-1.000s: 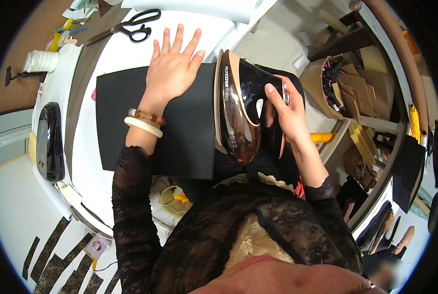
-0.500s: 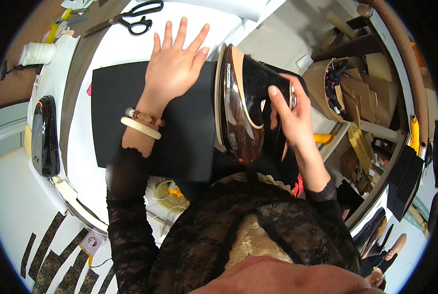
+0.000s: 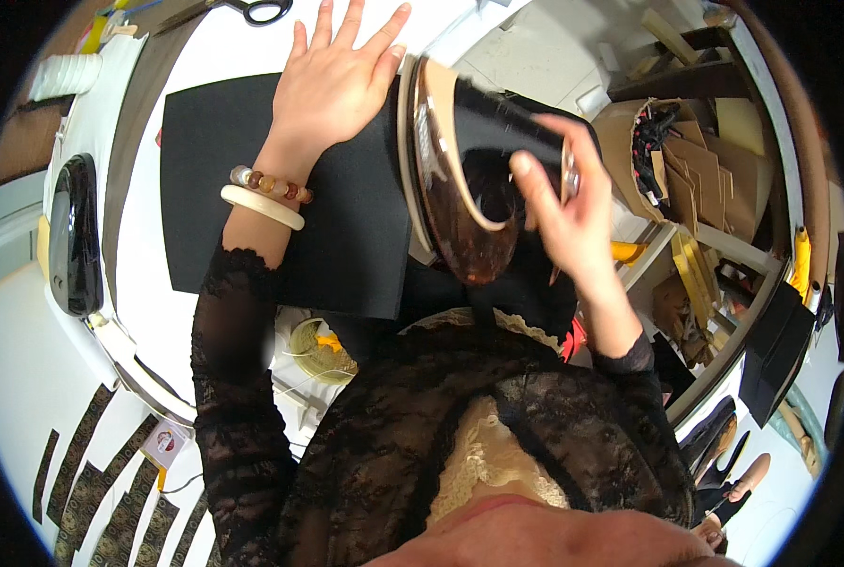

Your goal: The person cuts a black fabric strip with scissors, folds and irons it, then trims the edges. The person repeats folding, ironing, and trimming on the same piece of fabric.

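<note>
Left fingers point(image 3: 348, 26) near scissors point(image 3: 248, 11); iron point(image 3: 450, 198) alongside

At two o'clock, the right hand point(image 3: 573, 198) holds a brown-and-black clothes iron point(image 3: 461, 184); at eleven, the left hand point(image 3: 327, 94) lies spread on a black sheet point(image 3: 356, 213).

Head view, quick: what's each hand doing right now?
Left hand: open, spread palm down on the black sheet.
Right hand: closed, holding the iron.
</note>
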`<state>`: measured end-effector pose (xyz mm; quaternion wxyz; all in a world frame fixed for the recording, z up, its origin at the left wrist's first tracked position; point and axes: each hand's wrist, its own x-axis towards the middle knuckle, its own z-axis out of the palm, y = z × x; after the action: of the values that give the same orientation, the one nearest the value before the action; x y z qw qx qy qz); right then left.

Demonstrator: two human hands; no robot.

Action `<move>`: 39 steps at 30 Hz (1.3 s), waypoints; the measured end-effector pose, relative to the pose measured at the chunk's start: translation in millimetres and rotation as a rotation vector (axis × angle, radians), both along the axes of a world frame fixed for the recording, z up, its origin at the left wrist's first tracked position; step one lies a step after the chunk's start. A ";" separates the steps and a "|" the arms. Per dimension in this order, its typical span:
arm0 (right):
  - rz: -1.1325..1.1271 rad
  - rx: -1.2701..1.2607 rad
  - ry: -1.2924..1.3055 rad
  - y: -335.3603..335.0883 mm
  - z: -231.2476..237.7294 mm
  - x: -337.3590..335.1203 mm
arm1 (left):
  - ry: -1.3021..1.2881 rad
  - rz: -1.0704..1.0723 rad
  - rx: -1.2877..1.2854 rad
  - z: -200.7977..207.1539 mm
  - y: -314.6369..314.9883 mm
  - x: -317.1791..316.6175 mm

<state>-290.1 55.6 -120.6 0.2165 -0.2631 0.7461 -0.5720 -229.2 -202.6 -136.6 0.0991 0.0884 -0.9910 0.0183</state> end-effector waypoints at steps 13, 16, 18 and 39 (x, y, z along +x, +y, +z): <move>-0.017 -0.195 -0.118 -3.7 -19.0 -44.6 | -0.054 0.000 0.122 -3.1 -8.2 1.3; -0.008 -0.283 -0.062 9.5 -17.1 -59.0 | 0.165 -0.146 0.356 -9.3 -25.2 6.9; 0.024 -0.262 -0.086 20.6 -12.1 -64.3 | 0.114 -0.042 -0.046 -3.1 -36.5 24.4; 0.410 -0.139 0.395 8.4 -14.0 -23.0 | 0.040 0.016 -0.038 -17.8 -44.9 44.7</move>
<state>-313.1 63.9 -134.6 0.1597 -0.5288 0.6642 -0.5038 -184.5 -247.5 -154.4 0.1204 0.0946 -0.9875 0.0363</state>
